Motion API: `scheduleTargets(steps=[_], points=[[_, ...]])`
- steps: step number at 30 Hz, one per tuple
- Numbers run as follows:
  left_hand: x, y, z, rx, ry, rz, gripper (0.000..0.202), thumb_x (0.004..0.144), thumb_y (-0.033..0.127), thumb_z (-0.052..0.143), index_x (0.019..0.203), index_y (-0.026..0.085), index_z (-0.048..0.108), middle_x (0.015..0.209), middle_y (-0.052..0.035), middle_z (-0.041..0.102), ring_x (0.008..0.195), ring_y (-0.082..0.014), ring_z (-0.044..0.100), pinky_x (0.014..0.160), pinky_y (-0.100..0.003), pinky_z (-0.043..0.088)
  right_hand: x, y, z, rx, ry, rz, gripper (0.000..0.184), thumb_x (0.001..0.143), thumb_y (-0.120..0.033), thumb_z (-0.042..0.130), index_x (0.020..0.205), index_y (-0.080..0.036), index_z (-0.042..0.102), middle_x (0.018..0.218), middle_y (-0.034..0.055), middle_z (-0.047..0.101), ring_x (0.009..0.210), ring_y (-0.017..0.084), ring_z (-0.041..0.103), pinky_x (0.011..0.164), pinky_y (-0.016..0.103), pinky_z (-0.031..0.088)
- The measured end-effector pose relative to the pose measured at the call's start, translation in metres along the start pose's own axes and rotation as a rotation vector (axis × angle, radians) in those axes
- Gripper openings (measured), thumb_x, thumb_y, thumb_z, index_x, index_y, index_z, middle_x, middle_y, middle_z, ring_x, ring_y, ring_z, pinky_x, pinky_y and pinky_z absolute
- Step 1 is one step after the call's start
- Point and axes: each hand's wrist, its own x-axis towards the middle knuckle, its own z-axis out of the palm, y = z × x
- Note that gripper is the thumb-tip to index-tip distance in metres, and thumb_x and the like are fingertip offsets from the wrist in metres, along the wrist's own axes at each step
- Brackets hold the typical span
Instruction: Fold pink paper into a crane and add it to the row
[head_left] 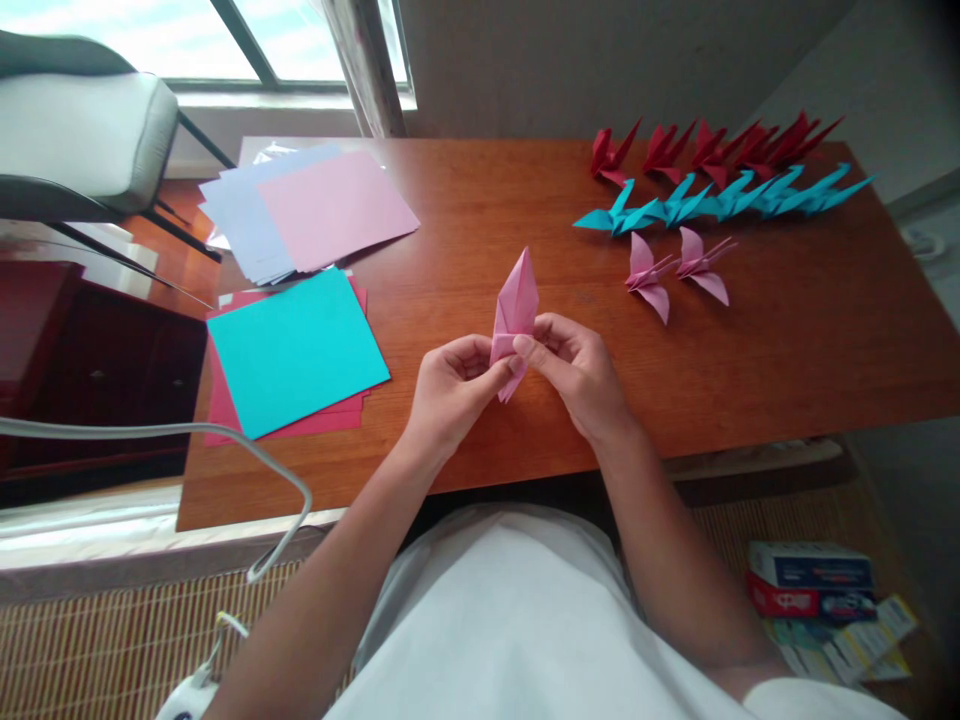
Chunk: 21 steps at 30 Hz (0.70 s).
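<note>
A pink folded paper piece (pixel 517 297), long and diamond-shaped with a pointed top, is held upright above the front part of the table. My left hand (pixel 459 385) pinches its lower left side, thumb across the front. On the other side, my right hand (pixel 574 370) grips the right edge, its thumb pressing on a crosswise fold near the middle. Below the thumbs the paper's lower tips stick out. Fingers behind the paper are partly hidden.
Two pink paper cranes (pixel 649 278) sit to the right, before a row of blue cranes (pixel 720 200) and a row of red cranes (pixel 705 150). Left on the wooden table (pixel 465 200) lie blue sheets (pixel 300 350) over red ones, and pink and lilac sheets (pixel 337 210). A white cable (pixel 262 450) loops near the left corner.
</note>
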Motion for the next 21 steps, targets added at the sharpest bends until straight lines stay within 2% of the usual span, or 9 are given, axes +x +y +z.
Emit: scheduleTargets(steps=[2, 5, 13, 16, 21], points=[[-0.0001, 0.0004, 0.0003, -0.009, -0.009, -0.002, 0.034, 0.066, 0.040, 0.092, 0.070, 0.014, 0.070, 0.064, 0.0004, 0.067, 0.057, -0.0090, 0.058, 0.054, -0.020, 0.045, 0.0014, -0.0005, 0.0006, -0.033, -0.033, 0.009, 0.026, 0.082, -0.048, 0.078, 0.085, -0.023, 0.071, 0.081, -0.0013, 0.066, 0.076, 0.015, 0.058, 0.070, 0.028, 0.048], [-0.0004, 0.0013, 0.0006, -0.012, -0.022, -0.007, 0.035, 0.066, 0.042, 0.092, 0.069, 0.015, 0.069, 0.063, 0.0001, 0.067, 0.056, -0.0098, 0.058, 0.054, -0.021, 0.046, 0.0039, -0.0001, 0.0014, -0.084, -0.015, 0.013, 0.028, 0.080, -0.049, 0.080, 0.079, -0.023, 0.069, 0.077, -0.0019, 0.062, 0.073, 0.014, 0.054, 0.069, 0.029, 0.047], [-0.0005, 0.0017, -0.0003, 0.021, -0.051, 0.006, 0.035, 0.067, 0.042, 0.091, 0.071, 0.014, 0.071, 0.063, -0.0011, 0.067, 0.056, -0.0106, 0.058, 0.053, -0.021, 0.046, 0.0052, -0.0021, 0.0063, -0.091, 0.080, -0.034, 0.024, 0.077, -0.033, 0.080, 0.066, -0.021, 0.063, 0.070, -0.0029, 0.055, 0.067, 0.013, 0.048, 0.064, 0.029, 0.042], [-0.0008, 0.0015, -0.0005, 0.020, -0.048, 0.006, 0.035, 0.068, 0.043, 0.090, 0.071, 0.014, 0.071, 0.064, -0.0017, 0.068, 0.057, -0.0108, 0.059, 0.054, -0.021, 0.046, 0.0050, -0.0041, 0.0080, -0.099, 0.085, -0.008, 0.023, 0.077, -0.035, 0.079, 0.067, -0.021, 0.063, 0.069, -0.0026, 0.056, 0.066, 0.013, 0.049, 0.062, 0.028, 0.042], [-0.0014, 0.0026, 0.0002, 0.008, -0.054, -0.002, 0.035, 0.068, 0.041, 0.091, 0.069, 0.014, 0.070, 0.063, -0.0009, 0.067, 0.056, -0.0096, 0.058, 0.054, -0.020, 0.046, 0.0064, -0.0036, 0.0073, -0.086, 0.021, 0.012, 0.017, 0.079, -0.032, 0.074, 0.073, -0.020, 0.064, 0.071, -0.0022, 0.059, 0.068, 0.013, 0.051, 0.062, 0.027, 0.043]])
